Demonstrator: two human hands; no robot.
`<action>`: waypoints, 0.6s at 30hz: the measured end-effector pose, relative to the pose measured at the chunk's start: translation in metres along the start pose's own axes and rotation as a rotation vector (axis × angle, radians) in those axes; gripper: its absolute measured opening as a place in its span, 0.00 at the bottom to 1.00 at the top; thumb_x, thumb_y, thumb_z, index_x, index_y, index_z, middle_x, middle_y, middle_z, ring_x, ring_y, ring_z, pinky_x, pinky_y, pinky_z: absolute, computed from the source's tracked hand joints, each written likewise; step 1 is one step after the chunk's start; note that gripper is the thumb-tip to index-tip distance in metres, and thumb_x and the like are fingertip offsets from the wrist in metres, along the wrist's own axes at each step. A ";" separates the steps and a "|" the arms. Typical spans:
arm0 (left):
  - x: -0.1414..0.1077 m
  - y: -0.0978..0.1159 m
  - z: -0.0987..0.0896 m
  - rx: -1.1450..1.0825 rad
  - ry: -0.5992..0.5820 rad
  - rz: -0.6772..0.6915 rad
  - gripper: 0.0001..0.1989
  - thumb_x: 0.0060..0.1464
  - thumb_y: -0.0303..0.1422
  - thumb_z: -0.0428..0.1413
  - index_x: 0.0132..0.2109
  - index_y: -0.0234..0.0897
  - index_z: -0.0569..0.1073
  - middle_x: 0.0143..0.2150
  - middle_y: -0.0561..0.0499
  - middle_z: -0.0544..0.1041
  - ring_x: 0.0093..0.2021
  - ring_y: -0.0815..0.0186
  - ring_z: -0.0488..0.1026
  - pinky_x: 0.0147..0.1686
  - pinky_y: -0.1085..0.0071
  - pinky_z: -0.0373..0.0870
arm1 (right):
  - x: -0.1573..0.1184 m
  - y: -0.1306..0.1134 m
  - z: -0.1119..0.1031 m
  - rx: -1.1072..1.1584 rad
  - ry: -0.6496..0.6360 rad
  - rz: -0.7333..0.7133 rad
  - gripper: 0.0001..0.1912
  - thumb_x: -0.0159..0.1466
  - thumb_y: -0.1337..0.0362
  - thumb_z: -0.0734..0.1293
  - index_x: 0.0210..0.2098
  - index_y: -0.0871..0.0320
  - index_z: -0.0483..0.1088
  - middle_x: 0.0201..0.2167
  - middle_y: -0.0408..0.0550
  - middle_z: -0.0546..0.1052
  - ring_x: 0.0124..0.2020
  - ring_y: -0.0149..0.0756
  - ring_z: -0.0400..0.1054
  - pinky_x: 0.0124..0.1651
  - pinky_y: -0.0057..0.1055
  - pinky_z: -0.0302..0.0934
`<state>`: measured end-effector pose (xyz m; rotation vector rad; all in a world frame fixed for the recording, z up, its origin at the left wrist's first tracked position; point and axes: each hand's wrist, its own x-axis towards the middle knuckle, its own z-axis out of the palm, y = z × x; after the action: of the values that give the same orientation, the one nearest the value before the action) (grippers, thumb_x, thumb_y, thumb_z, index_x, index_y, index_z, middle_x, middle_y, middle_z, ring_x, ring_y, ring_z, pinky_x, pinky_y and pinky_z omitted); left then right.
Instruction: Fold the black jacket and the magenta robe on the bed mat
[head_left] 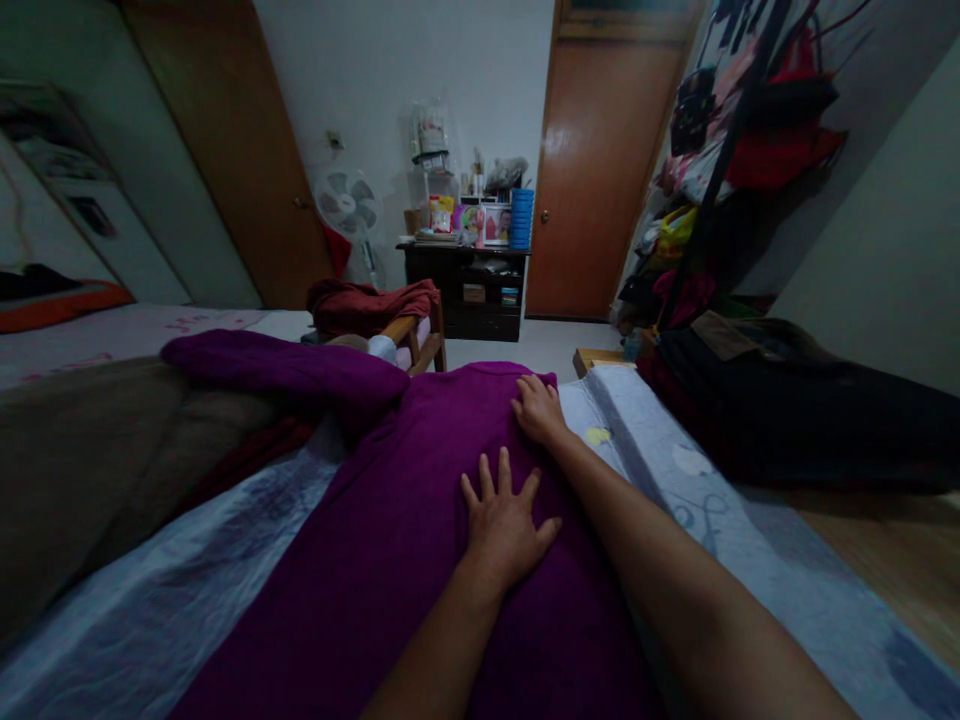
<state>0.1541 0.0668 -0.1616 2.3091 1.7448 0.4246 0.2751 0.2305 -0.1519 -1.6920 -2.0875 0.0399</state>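
A purple garment [405, 500] lies spread over the bed, with one sleeve [285, 375] stretched out toward the left. My left hand [506, 525] rests flat on the middle of the cloth, its fingers spread. Farther up, at the garment's far right corner, my right hand [538, 408] touches the cloth near its edge. The fingers there are apart and slightly bent. Under the garment is a blue and grey patterned sheet [675, 470].
Brown cloth [75, 450] lies at the left. Folded dark clothes [795, 400] are piled at the right. Beyond the bed are a wooden frame with a red cloth [371, 306], a dark cabinet [427, 270], a fan [349, 203] and a wooden door [596, 180].
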 end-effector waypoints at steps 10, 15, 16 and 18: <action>-0.002 -0.001 0.005 0.017 -0.011 -0.013 0.37 0.52 0.54 0.51 0.66 0.51 0.58 0.72 0.43 0.45 0.69 0.34 0.35 0.58 0.30 0.33 | 0.001 0.008 0.026 -0.055 -0.226 0.113 0.40 0.67 0.44 0.50 0.68 0.67 0.45 0.71 0.60 0.39 0.71 0.48 0.30 0.68 0.47 0.34; -0.002 0.000 0.003 0.020 -0.026 -0.018 0.36 0.52 0.54 0.51 0.67 0.51 0.58 0.72 0.42 0.44 0.69 0.33 0.35 0.58 0.30 0.34 | 0.006 0.011 0.027 -0.022 -0.282 0.097 0.39 0.67 0.44 0.54 0.67 0.68 0.49 0.70 0.63 0.42 0.70 0.51 0.34 0.67 0.46 0.38; -0.002 0.000 0.003 0.019 -0.029 -0.018 0.37 0.52 0.54 0.51 0.67 0.51 0.58 0.72 0.42 0.44 0.69 0.33 0.35 0.58 0.29 0.34 | 0.006 0.012 0.027 -0.014 -0.277 0.089 0.39 0.66 0.45 0.54 0.66 0.68 0.50 0.70 0.64 0.43 0.70 0.51 0.34 0.67 0.46 0.38; -0.002 0.000 0.004 0.021 -0.029 -0.019 0.37 0.52 0.55 0.51 0.67 0.51 0.57 0.72 0.43 0.44 0.69 0.33 0.35 0.58 0.29 0.33 | 0.006 0.013 0.028 0.010 -0.249 0.075 0.37 0.66 0.46 0.57 0.65 0.67 0.53 0.69 0.63 0.46 0.70 0.51 0.37 0.66 0.45 0.39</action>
<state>0.1549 0.0653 -0.1653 2.2990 1.7641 0.3697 0.2760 0.2467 -0.1787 -1.8388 -2.1931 0.2980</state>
